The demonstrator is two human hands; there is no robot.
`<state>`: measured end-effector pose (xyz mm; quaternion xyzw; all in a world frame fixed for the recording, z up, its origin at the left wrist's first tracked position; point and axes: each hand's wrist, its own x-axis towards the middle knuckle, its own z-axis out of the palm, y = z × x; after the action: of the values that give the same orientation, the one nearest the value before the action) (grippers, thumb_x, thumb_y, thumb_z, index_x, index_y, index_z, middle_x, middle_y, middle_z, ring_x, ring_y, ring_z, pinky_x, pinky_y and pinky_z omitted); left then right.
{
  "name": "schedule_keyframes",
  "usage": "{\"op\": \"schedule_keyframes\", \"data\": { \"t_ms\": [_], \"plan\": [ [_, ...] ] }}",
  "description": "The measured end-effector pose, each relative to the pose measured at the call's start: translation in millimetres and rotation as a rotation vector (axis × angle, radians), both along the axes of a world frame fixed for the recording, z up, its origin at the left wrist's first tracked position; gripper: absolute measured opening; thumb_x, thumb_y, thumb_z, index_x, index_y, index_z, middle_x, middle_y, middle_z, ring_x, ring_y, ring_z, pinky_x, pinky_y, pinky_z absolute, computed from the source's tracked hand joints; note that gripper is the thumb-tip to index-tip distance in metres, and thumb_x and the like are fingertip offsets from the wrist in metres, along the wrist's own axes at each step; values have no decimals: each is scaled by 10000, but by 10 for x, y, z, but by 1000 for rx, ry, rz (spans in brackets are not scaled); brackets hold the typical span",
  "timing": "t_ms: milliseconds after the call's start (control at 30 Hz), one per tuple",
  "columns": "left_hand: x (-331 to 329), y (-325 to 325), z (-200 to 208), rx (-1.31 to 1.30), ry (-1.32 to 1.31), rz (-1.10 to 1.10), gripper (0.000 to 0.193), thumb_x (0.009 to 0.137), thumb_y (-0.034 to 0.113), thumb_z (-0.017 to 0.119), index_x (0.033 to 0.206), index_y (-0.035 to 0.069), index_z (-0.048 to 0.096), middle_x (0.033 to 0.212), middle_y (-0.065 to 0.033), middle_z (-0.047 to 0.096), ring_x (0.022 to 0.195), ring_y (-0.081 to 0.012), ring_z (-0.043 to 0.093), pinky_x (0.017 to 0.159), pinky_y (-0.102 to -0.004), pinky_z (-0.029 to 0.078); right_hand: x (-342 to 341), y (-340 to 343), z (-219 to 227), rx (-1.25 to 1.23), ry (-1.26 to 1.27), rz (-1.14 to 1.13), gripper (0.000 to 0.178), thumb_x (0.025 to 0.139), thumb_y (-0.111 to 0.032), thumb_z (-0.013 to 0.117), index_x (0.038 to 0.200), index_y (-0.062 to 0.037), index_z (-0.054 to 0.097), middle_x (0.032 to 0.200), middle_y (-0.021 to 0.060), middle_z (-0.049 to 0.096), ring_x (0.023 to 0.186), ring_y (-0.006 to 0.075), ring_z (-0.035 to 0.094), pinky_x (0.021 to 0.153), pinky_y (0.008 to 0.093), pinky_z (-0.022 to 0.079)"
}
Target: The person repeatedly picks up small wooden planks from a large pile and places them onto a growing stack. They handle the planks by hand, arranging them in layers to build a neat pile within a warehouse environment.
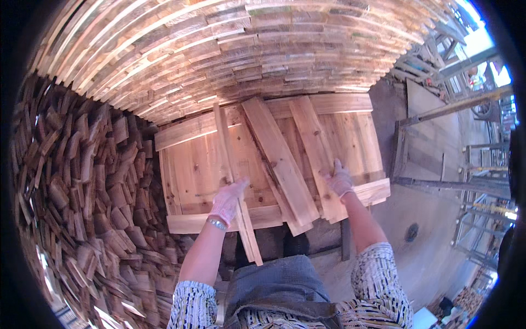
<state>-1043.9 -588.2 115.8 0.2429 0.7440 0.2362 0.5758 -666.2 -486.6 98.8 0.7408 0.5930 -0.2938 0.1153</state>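
My left hand, in a thin pale glove, is closed around a narrow wooden board turned on edge, which slants over a wide wooden panel. My right hand, also gloved, grips the right edge of a longer wooden board. Some of its fingers lie across that board, and its underside is hidden. Between my hands a loose wooden board lies slantwise, overlapping another beneath it. The near ends of these boards stick out past the panel's front batten.
A tall stack of boards rises directly behind the panel. Loose wood pieces are heaped high at the left. To the right lie a concrete floor and a low frame. A grey apron covers my lap.
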Motion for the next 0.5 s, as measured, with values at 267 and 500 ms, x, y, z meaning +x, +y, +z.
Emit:
{"op": "schedule_keyframes", "data": {
  "t_ms": [267,500],
  "plan": [
    [-672,189,-359,-249,780,110,1122,767,587,790,1493,-73,248,1501,-325,359,1404,-427,369,1137,-463,373,-1599,-204,177,298,49,331,1017,774,-569,773,1540,-114,284,1506,276,371,1376,433,412,1131,476,382],
    [-1142,-177,-584,-144,819,-34,1306,724,707,746,1549,-64,90,1448,-314,414,1340,-485,416,1104,-504,397,-1834,-123,94,175,69,57,950,807,-482,779,1540,-131,288,1435,254,454,1290,418,508,1037,477,470]
  ]
}}
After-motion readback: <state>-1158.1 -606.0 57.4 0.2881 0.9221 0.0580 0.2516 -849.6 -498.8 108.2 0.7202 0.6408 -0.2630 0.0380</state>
